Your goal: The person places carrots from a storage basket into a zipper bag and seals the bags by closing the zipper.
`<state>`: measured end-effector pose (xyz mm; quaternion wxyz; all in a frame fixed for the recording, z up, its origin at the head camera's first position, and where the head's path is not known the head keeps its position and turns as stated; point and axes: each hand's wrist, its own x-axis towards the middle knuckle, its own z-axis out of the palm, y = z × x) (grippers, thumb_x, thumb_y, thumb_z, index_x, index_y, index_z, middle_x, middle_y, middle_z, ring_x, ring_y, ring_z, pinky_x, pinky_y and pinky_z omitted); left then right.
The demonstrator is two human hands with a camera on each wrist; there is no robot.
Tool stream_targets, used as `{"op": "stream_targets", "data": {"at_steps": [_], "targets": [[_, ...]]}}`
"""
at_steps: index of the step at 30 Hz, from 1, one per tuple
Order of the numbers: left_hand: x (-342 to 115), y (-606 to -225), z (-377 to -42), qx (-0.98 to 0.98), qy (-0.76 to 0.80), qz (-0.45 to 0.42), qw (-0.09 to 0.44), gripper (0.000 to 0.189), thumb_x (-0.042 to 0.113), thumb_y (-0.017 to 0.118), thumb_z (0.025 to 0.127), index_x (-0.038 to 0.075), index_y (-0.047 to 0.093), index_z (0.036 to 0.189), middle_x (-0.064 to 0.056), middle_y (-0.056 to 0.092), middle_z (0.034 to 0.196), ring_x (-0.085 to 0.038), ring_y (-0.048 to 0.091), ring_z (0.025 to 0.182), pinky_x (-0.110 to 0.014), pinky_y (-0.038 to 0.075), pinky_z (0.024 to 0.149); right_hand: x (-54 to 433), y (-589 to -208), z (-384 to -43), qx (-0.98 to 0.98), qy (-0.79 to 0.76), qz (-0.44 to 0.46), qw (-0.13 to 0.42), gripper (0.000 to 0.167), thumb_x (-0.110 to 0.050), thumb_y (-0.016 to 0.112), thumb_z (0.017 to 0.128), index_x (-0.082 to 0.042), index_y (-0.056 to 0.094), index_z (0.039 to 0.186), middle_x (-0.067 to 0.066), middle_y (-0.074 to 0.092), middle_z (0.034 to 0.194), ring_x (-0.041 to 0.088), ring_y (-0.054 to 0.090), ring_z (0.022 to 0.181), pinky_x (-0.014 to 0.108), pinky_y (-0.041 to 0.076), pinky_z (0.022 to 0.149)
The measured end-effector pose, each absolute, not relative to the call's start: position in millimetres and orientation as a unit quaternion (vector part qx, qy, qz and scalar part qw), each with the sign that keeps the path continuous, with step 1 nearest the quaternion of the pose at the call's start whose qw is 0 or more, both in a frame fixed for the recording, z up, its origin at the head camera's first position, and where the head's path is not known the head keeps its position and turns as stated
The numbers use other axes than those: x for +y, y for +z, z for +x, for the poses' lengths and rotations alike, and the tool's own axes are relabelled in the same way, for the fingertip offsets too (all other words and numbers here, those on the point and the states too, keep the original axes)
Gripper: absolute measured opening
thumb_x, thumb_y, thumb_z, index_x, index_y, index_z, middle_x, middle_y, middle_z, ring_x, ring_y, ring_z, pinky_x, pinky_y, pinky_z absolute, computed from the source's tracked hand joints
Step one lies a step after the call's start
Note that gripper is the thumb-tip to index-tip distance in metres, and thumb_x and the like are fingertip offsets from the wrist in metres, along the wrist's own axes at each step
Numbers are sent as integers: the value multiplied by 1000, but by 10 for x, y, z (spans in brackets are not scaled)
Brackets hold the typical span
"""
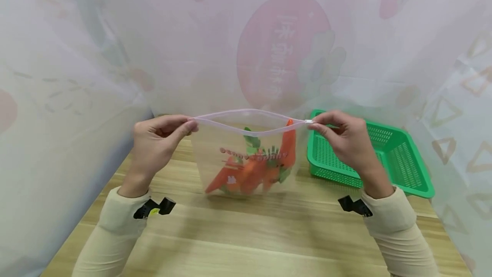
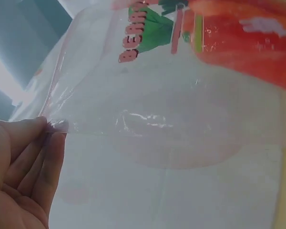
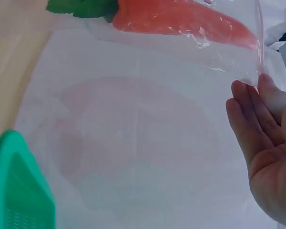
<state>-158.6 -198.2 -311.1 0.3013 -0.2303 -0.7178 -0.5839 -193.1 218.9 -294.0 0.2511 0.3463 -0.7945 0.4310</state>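
Note:
A clear zip bag (image 1: 205,140) with a pink top edge stands upright in the middle of the table, its mouth parted. Inside are several orange carrots (image 1: 289,144) with green leaves; one tip reaches up to the right of the mouth. My left hand (image 1: 159,144) pinches the bag's left top corner between thumb and fingers. At the other corner, beside the white slider (image 1: 308,121), my right hand (image 1: 347,140) pinches the edge. In the right wrist view, a carrot (image 3: 181,19) shows through the plastic. Printed lettering (image 2: 132,38) on the bag appears in the left wrist view.
To the right, partly behind my right forearm, a green plastic basket (image 1: 428,185) with perforated sides sits on the wooden table (image 1: 230,234). Pale printed sheeting (image 1: 173,54) surrounds the table at the back and both sides.

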Motion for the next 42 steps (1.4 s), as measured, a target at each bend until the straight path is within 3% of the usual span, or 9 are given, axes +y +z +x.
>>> {"op": "stream_targets", "data": {"at_steps": [3, 8, 10, 16, 28, 34, 38, 42], "targets": [[-1969, -3240, -1620, -732, -592, -209, 264, 12, -4, 79, 90, 1, 82, 101, -2, 82, 87, -10, 79, 78, -18, 61, 66, 2161, -3105, -1948, -799, 459, 323, 215, 16, 9, 75, 91, -4, 78, 100, 15, 78, 95, -1, 70, 82, 13, 58, 70], [-1942, -3374, -1652, -715, -627, -204, 232, 12, -3, 77, 92, -4, 80, 104, -1, 82, 89, -10, 79, 79, -24, 64, 74, 2129, -3348, -1950, -790, 521, 279, 166, 8, 2, 72, 96, -3, 76, 101, 14, 80, 96, 5, 76, 88, 18, 61, 78], [-1927, -3378, -1656, -708, -634, -209, 230, 12, -3, 77, 92, -5, 80, 104, 0, 82, 89, -10, 79, 79, -24, 64, 75, 2122, -3392, -1943, -784, 542, 262, 148, 7, 0, 73, 96, -2, 76, 102, 7, 81, 96, 7, 77, 89, 21, 62, 83], [-1874, -3370, -1645, -706, -639, -212, 219, 12, -2, 77, 93, -4, 80, 105, 2, 82, 90, -14, 80, 80, -26, 65, 75, 2085, -3461, -1944, -767, 579, 260, 97, 8, 0, 74, 96, 3, 75, 103, -11, 79, 96, 8, 77, 86, 24, 63, 78], [-1947, -3282, -1614, -665, -653, -219, 288, 10, -10, 76, 90, -9, 79, 99, -4, 82, 87, -13, 79, 76, -26, 64, 72, 2120, -3302, -1884, -738, 588, 284, 169, 6, 7, 72, 94, 6, 74, 99, -4, 81, 91, 10, 79, 81, 20, 63, 77], [-1821, -3331, -1689, -708, -619, -220, 257, 9, -2, 78, 92, -1, 81, 101, 0, 82, 88, -14, 79, 78, -25, 64, 70, 2029, -3406, -1915, -759, 565, 283, 160, 5, 4, 73, 95, 2, 76, 99, -1, 81, 95, 8, 79, 87, 23, 64, 78], [-1729, -3406, -1770, -715, -623, -223, 225, 10, 0, 77, 94, -1, 81, 103, 0, 82, 90, -14, 79, 79, -25, 64, 72, 1967, -3525, -1957, -764, 568, 271, 145, 4, 3, 73, 95, 1, 76, 97, 9, 81, 94, 7, 79, 88, 26, 65, 80], [-1777, -3407, -1768, -701, -628, -228, 247, 10, -4, 74, 94, -5, 79, 102, 0, 82, 91, -12, 79, 79, -24, 64, 74, 1982, -3518, -1974, -754, 574, 271, 170, 5, 6, 73, 94, 3, 76, 98, 11, 80, 91, 8, 78, 85, 26, 65, 78]]}}
